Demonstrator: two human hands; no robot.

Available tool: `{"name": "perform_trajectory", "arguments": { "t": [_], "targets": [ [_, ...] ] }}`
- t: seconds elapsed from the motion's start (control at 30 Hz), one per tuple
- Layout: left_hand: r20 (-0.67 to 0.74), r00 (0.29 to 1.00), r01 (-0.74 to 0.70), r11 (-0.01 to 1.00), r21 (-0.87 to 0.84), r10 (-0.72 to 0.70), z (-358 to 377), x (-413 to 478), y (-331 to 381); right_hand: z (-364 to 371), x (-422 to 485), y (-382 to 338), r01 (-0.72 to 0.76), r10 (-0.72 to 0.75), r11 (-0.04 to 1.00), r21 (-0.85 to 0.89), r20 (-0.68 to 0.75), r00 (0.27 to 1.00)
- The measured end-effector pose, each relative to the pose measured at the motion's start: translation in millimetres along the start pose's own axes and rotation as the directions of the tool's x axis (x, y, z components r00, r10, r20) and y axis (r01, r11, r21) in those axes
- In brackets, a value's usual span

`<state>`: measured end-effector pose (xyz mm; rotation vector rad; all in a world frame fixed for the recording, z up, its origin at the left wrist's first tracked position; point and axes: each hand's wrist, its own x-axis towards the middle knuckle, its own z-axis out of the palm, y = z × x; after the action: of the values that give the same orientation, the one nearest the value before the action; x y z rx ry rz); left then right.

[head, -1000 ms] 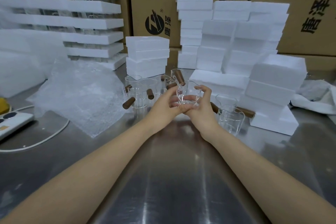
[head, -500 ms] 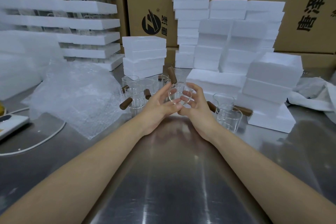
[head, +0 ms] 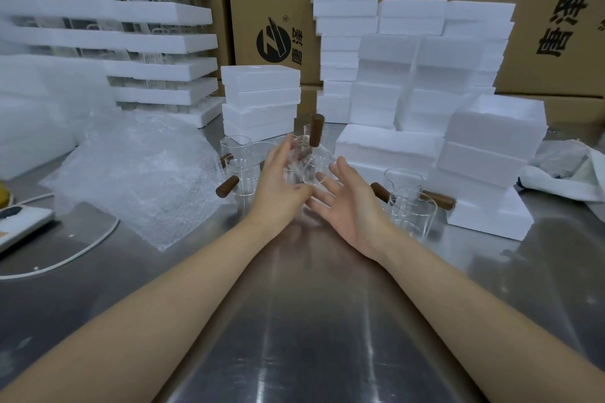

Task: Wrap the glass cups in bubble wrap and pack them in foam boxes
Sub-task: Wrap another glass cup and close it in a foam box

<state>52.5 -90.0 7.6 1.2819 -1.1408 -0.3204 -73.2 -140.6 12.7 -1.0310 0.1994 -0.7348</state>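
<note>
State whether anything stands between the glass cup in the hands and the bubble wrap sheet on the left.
Yes. A cluster of standing cups sits at the right edge of the bubble wrap, directly between it and the held cup. The bare table nearer the person looks like an open way round.

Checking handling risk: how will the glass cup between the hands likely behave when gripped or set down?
The glass cup looks thin-walled and clear, so probably fragile and slippery in bare fingers. Its wooden handle juts from one side, so it may tip that way. The left hand and right hand support it with straight fingers, suggesting it is light.
</note>
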Motion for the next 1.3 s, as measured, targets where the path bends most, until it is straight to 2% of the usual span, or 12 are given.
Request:
{"name": "perform_trajectory", "arguments": {
  "t": [0.13, 0.27, 0.47, 0.5, 0.57, 0.67, 0.7, 0.77, 0.83, 0.97, 1.13, 1.3],
  "targets": [
    [0.021, 0.975, -0.218, 0.929, 0.299, 0.222, -3.6, -2.2, 2.4, -2.1, 0.3, -3.6, -0.084, 0.095, 0.969, 0.231, -0.036, 0.995],
    [0.116, 0.948, -0.309, 0.774, 0.553, 0.296, -4.5, -1.7, 4.2, -6.2, -0.3, -7.8, -0.125, 0.132, 0.942, 0.312, -0.004, 0.991],
    [0.219, 0.840, -0.505, 0.565, 0.652, 0.497, -8.5, -3.8, 12.2, -4.0, -1.4, -10.2, -0.128, 0.153, 0.924, 0.360, -0.043, 0.987],
    [0.201, 0.845, -0.493, 0.579, 0.649, 0.495, -8.4, -3.8, 11.0, -4.3, -2.0, -10.5, -0.124, 0.148, 0.919, 0.373, -0.035, 0.988],
    [0.100, 0.905, -0.388, 0.707, 0.592, 0.413, -6.9, -2.7, 7.9, -5.0, -2.7, -10.8, -0.114, 0.135, 0.912, 0.394, -0.027, 0.990],
    [-0.027, 0.987, -0.141, 0.943, 0.302, 0.156, -5.8, -0.9, 7.6, -4.5, -2.8, -11.8, -0.082, 0.109, 0.906, 0.414, -0.043, 0.993],
    [0.013, 0.999, -0.049, 0.982, 0.184, 0.048, -5.4, -0.8, 8.2, -4.4, -2.6, -12.2, -0.058, 0.092, 0.910, 0.411, -0.063, 0.994],
    [0.215, 0.966, 0.150, 0.989, -0.015, -0.143, -4.7, -3.6, 10.0, -4.2, -2.3, -12.4, -0.010, 0.056, 0.925, 0.380, -0.112, 0.992],
    [0.343, 0.916, 0.265, 0.955, -0.129, -0.208, -3.4, -6.5, 10.4, -3.5, -2.5, -11.2, -0.003, 0.053, 0.936, 0.352, -0.130, 0.990],
    [0.342, 0.924, 0.266, 0.932, -0.247, -0.173, 0.1, -8.7, 10.6, -1.3, -1.0, -8.6, -0.012, 0.050, 0.963, 0.270, -0.134, 0.990],
    [0.129, 0.991, 0.045, 0.993, -0.107, -0.030, 0.9, -5.6, 8.8, 2.0, -0.8, -5.9, 0.017, 0.013, 0.985, 0.169, -0.177, 0.984],
    [0.071, 0.995, -0.062, 0.994, -0.090, 0.068, -0.2, -3.6, 7.7, -1.7, 0.4, -4.4, 0.006, 0.008, 0.998, 0.060, -0.244, 0.970]
  ]
}}
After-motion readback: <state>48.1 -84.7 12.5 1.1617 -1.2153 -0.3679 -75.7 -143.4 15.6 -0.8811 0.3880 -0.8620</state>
